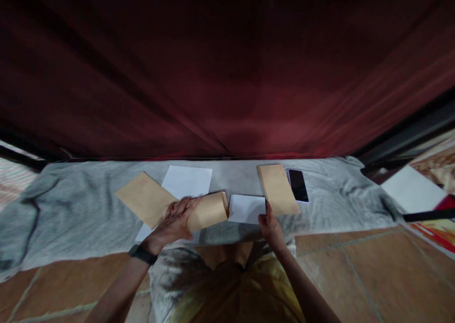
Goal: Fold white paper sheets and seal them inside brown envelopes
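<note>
My left hand [177,221] lies flat with fingers spread on a brown envelope [209,210] on the grey cloth [81,204]. A folded white paper [247,208] sticks out of that envelope's right end. My right hand [270,226] pinches the paper's right edge. A second brown envelope [144,197] lies to the left, partly over a white sheet [188,181]. A stack of brown envelopes [277,188] rests just beyond my right hand.
A black phone [297,184] lies right of the envelope stack. A dark red curtain [227,67] hangs behind the cloth. Terracotta floor tiles [355,266] spread in front. White paper [412,190] and coloured items sit at the far right.
</note>
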`<state>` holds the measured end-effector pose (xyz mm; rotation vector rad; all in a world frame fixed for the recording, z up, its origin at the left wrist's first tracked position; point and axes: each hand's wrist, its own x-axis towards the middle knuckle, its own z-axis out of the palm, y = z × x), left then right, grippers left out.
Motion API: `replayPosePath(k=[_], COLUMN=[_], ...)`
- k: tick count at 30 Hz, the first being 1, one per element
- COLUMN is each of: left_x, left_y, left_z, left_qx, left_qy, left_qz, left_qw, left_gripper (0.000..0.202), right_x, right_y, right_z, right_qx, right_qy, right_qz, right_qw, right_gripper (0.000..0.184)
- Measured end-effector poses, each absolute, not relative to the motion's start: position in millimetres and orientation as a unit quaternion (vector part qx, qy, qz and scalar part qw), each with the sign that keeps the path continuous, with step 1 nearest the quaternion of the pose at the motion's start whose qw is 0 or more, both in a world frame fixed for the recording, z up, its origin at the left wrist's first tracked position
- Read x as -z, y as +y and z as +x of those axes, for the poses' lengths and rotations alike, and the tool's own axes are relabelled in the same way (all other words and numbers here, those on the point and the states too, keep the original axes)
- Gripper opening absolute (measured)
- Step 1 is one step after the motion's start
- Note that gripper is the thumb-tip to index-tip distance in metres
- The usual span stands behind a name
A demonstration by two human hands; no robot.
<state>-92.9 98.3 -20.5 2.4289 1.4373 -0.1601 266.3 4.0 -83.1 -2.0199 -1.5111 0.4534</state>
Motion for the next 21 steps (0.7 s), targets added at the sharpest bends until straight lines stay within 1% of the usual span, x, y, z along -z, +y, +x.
replayPosePath(k=[3, 5, 7, 9, 11, 14, 16, 21], left_x=[28, 33, 37, 38, 37, 30, 24, 8], left_y=[98, 98, 99, 99, 98, 96, 92, 84], left_z=[-98, -102, -104, -105, -105, -105, -104, -99], left_qx=[0.039, 0.029, 0.021, 0.016, 0.007, -0.015, -0.033, -0.062], left_qy=[0.491, 0.483, 0.476, 0.466, 0.458, 0.451, 0.45, 0.461], left_qz=[0.859, 0.866, 0.872, 0.878, 0.884, 0.889, 0.891, 0.885], left_qw=[0.141, 0.127, 0.114, 0.106, 0.097, 0.072, 0.046, -0.027], left_gripper=[0.117, 0.118, 0.119, 0.12, 0.12, 0.117, 0.113, 0.096], right_x=[71, 63, 59, 59, 59, 52, 42, 22], right_y=[-4, -3, 6, 23, 43, 72, 89, 112], right_z=[265, 260, 247, 229, 209, 186, 179, 175], right_qx=[-0.106, -0.113, -0.203, -0.354, -0.484, -0.63, -0.683, -0.693], right_qy=[-0.603, -0.628, -0.642, -0.612, -0.541, -0.473, -0.473, -0.507], right_qz=[-0.754, -0.725, -0.665, -0.594, -0.551, -0.474, -0.425, -0.419], right_qw=[0.236, 0.258, 0.323, 0.383, 0.412, 0.393, 0.359, 0.295], right_gripper=[0.06, 0.053, 0.045, 0.04, 0.034, 0.028, 0.026, 0.025])
